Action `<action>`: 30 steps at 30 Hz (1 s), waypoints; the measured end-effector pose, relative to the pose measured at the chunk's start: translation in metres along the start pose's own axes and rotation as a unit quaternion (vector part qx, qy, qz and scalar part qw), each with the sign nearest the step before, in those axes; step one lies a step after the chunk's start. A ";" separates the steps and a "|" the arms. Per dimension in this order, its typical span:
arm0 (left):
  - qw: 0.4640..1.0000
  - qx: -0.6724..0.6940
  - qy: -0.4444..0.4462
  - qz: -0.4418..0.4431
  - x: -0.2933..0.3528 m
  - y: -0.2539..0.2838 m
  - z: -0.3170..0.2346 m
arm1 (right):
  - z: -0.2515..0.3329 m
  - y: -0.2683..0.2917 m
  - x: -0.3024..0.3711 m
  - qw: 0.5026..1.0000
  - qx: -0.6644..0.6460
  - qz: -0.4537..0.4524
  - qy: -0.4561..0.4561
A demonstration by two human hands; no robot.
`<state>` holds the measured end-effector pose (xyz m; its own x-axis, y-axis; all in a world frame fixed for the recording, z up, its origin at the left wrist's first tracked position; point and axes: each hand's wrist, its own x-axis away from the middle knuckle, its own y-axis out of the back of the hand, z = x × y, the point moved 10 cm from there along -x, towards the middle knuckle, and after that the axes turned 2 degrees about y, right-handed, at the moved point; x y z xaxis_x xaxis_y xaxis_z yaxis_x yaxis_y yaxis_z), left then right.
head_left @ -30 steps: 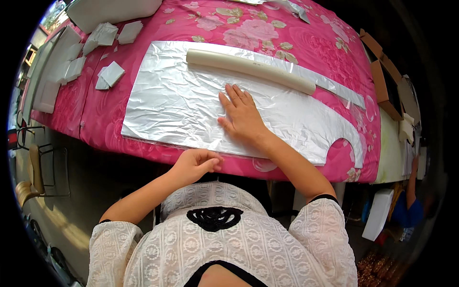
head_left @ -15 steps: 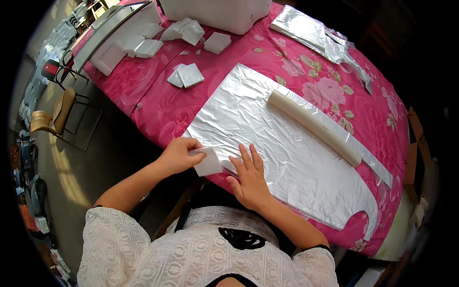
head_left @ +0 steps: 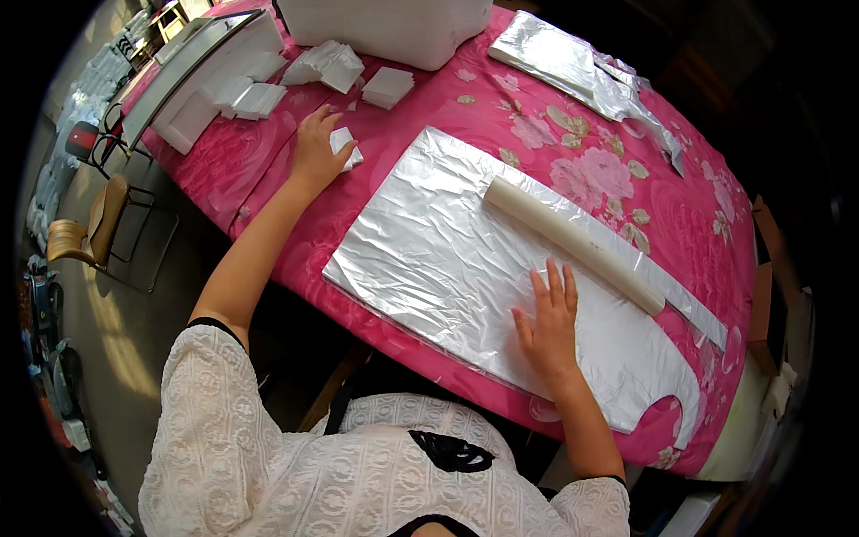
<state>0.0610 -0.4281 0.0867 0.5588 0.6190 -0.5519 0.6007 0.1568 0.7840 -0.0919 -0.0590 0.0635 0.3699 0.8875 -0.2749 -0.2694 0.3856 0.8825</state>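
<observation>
Over a small pile of white squares (head_left: 347, 141) on the left part of the table is my left hand (head_left: 315, 154). Its fingers are spread, and it hides part of the pile. My right hand (head_left: 550, 329) lies flat with fingers apart on a stack of shiny silver film sheets (head_left: 429, 215), which has a curved cut-out at its right end. A long pale cardboard-like tube (head_left: 573, 243) rests across the film's far side, beyond my right hand.
Further white stacks (head_left: 387, 87) and loose white sheets (head_left: 327, 64) lie near a large white box (head_left: 385, 31). Folded silver film (head_left: 555, 58) sits far right. A pink flowered cloth (head_left: 595, 174) covers the table; a chair (head_left: 106, 215) stands left.
My left hand has moved from the film's near left edge, where it held a white square, up to the small pile. My right hand has slid rightward over the film.
</observation>
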 end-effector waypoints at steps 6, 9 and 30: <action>0.928 0.247 -0.206 0.188 0.082 0.005 -0.207 | -0.143 0.073 -0.004 0.982 0.138 -0.079 -0.105; 0.888 0.267 -0.254 0.276 0.138 -0.004 -0.269 | -0.120 0.065 0.007 0.983 0.133 0.006 -0.123; 0.854 0.266 -0.299 0.333 0.207 -0.048 -0.452 | -0.297 0.219 0.328 0.857 0.212 -0.238 -0.405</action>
<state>-0.1103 0.0406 0.0631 0.9742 -0.0932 -0.2055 0.1222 -0.5479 0.8276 -0.2935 0.3910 0.0535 0.8897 0.1230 -0.4396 0.3678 0.3772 0.8500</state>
